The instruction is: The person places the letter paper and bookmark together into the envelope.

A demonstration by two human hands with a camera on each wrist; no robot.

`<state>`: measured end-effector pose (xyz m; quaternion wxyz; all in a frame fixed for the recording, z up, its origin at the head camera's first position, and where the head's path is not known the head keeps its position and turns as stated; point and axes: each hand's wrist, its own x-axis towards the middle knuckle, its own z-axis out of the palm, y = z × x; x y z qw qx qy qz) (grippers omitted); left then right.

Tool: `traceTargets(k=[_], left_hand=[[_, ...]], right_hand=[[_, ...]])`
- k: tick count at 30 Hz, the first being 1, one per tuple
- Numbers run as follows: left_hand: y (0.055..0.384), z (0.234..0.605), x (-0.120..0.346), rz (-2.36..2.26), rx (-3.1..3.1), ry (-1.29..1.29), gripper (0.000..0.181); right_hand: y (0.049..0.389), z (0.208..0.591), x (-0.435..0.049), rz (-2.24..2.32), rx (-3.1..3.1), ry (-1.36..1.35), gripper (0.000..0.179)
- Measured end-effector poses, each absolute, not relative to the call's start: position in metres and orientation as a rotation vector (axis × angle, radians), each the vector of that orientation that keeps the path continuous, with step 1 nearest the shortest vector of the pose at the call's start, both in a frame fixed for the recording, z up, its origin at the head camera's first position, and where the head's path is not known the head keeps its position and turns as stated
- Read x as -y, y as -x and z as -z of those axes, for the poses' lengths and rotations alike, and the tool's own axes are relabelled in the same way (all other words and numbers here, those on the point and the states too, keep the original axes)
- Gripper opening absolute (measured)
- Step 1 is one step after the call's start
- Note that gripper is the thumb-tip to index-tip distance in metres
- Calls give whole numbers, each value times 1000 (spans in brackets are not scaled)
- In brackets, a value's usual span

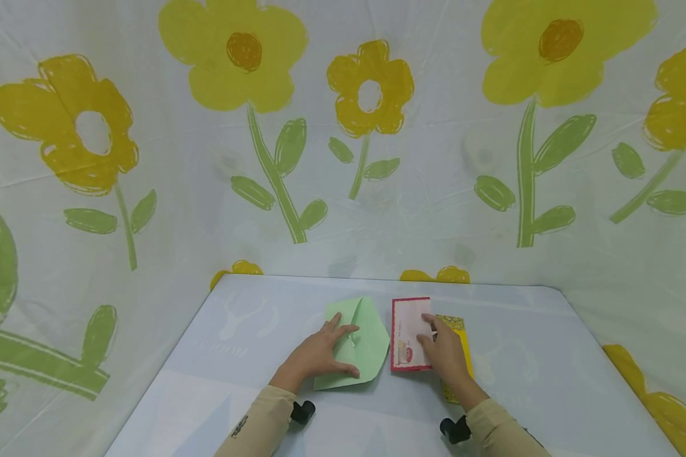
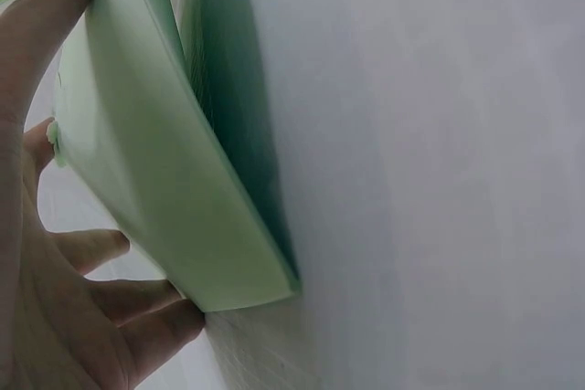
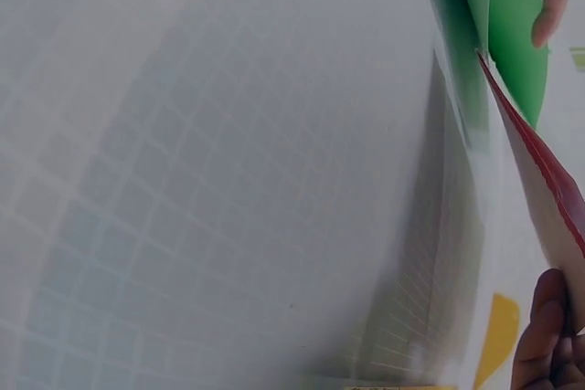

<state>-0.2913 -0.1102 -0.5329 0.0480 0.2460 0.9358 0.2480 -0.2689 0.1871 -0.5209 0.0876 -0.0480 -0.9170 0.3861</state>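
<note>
A light green paper envelope, its pointed flap spread toward the right, lies near the middle of the table. My left hand rests on its left part with fingers and thumb spread; in the left wrist view the fingertips touch the edge of the envelope. Just to the right, my right hand pinches the right edge of a white card with a red border and a small printed picture. In the right wrist view the card is tilted up from the table, its far end close to the green envelope.
Partly hidden under my right hand lies a yellow, gold-patterned flat item. The pale table reaches back to a white curtain printed with yellow flowers. Black wrist cameras sit at both sleeves.
</note>
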Motion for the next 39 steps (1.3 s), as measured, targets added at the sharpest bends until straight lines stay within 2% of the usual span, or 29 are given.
traceTargets(k=[39], left_hand=[[288,530,109,-765,-2849,-726,99]], right_hand=[[271,515,-170,-1254,2723,144,54]])
